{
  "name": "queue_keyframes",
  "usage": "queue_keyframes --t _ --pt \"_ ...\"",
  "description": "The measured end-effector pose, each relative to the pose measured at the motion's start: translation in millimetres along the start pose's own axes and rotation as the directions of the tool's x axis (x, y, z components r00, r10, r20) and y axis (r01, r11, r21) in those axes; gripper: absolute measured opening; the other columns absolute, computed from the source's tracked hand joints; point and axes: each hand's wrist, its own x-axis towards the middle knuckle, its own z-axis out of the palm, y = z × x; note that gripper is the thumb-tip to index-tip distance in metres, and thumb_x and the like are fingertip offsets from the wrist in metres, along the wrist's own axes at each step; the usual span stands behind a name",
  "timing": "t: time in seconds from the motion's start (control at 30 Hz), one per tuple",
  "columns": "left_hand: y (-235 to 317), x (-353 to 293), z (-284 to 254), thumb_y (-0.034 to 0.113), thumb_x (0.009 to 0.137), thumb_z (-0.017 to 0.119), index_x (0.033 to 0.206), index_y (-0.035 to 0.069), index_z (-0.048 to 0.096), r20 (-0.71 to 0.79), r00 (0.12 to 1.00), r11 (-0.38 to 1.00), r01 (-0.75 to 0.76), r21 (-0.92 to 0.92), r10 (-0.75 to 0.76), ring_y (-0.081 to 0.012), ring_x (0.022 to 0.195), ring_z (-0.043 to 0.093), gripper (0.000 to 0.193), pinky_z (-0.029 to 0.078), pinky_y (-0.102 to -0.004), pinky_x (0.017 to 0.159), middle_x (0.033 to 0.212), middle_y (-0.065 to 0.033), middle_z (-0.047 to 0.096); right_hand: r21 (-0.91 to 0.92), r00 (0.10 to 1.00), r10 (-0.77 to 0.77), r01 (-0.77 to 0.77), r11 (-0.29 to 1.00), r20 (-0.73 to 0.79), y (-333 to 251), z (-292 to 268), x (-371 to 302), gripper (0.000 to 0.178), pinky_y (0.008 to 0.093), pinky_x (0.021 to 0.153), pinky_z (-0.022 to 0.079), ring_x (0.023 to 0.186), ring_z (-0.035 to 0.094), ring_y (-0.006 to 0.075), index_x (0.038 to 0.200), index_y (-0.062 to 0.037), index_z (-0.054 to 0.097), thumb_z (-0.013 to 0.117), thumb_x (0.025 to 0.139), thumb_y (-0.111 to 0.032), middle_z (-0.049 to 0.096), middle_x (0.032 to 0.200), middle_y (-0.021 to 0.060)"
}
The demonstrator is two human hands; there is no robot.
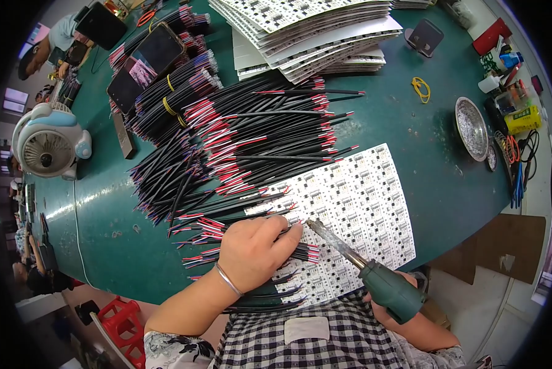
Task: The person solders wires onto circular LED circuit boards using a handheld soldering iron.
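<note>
My left hand (251,251) pinches a thin black wire (279,214) with stripped red and white ends. It holds the wire's end against a white circuit board sheet (374,203) covered in small repeated parts. My right hand (380,312), partly hidden behind the handle, grips a soldering iron (390,289) with a green handle. The iron's tip points at the board, close beside my left fingertips. More short wires lie under and around my left hand, several resting along the sheet's left edge.
Past the sheet lies a large pile of black wires (270,132). A phone (147,67) rests on banded wire bundles. Behind stands a stack of circuit boards (313,37). A small fan (48,144) is at left; a metal bowl (471,129) and yellow rubber bands (421,90) are at right.
</note>
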Motion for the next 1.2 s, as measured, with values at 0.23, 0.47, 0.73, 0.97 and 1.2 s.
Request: queue_keyframes --t 0.23,0.47,0.73,0.97,1.2 --pt "0 0 1 0.013 0.073 0.064 0.096 0.015 0.071 -0.006 1.000 1.000 -0.009 0.008 0.009 -0.0138 0.064 0.058 0.024 0.044 -0.0277 0.051 0.082 0.0012 0.058 -0.362 0.940 -0.337 0.297 0.884 -0.051 -46 10 24 0.028 0.0289 0.060 0.053 0.065 0.068 0.0166 0.111 0.0028 0.061 0.059 0.090 -0.016 0.066 0.080 0.0089" --pt "0 -1 1 0.012 0.072 0.064 0.096 0.015 0.071 -0.012 1.000 1.000 -0.005 0.001 0.005 -0.0140 0.064 0.058 0.024 0.044 -0.0277 0.051 0.082 0.0009 0.058 0.067 0.979 0.097 -0.086 0.994 -0.180 -62 12 21 0.035 0.0289 0.055 0.053 0.062 0.067 0.0155 0.104 0.0066 0.061 0.060 0.091 -0.025 0.066 0.070 0.0091" --pt "-4 -1 4 0.013 0.070 0.066 0.092 0.018 0.072 -0.012 1.000 1.000 -0.015 -0.026 0.015 -0.0150 0.062 0.057 0.024 0.042 -0.0284 0.048 0.080 0.0013 0.059 -0.222 0.933 -0.282 0.232 0.947 -0.225 -39 19 24 0.034 0.0289 0.054 0.053 0.058 0.066 0.0159 0.103 0.0048 0.063 0.060 0.090 -0.026 0.066 0.070 0.0075" --pt "-4 0 4 0.013 0.070 0.065 0.091 0.018 0.072 -0.023 1.000 0.999 -0.021 -0.027 0.020 -0.0154 0.063 0.057 0.022 0.042 -0.0291 0.049 0.080 0.0012 0.059 -0.116 0.996 0.000 -0.010 0.993 -0.086 -8 7 3 0.030 0.0303 0.057 0.052 0.059 0.066 0.0168 0.103 0.0023 0.063 0.060 0.090 -0.024 0.066 0.071 0.0069" --pt "-3 0 4 0.013 0.070 0.066 0.093 0.016 0.071 0.004 1.000 0.999 -0.030 -0.036 0.030 -0.0171 0.065 0.058 0.024 0.044 -0.0305 0.053 0.083 0.0002 0.059 -0.256 0.925 -0.331 0.280 0.925 -0.186 -45 12 19 0.028 0.0308 0.057 0.051 0.058 0.064 0.0171 0.103 0.0005 0.063 0.057 0.091 -0.023 0.067 0.069 0.0057"
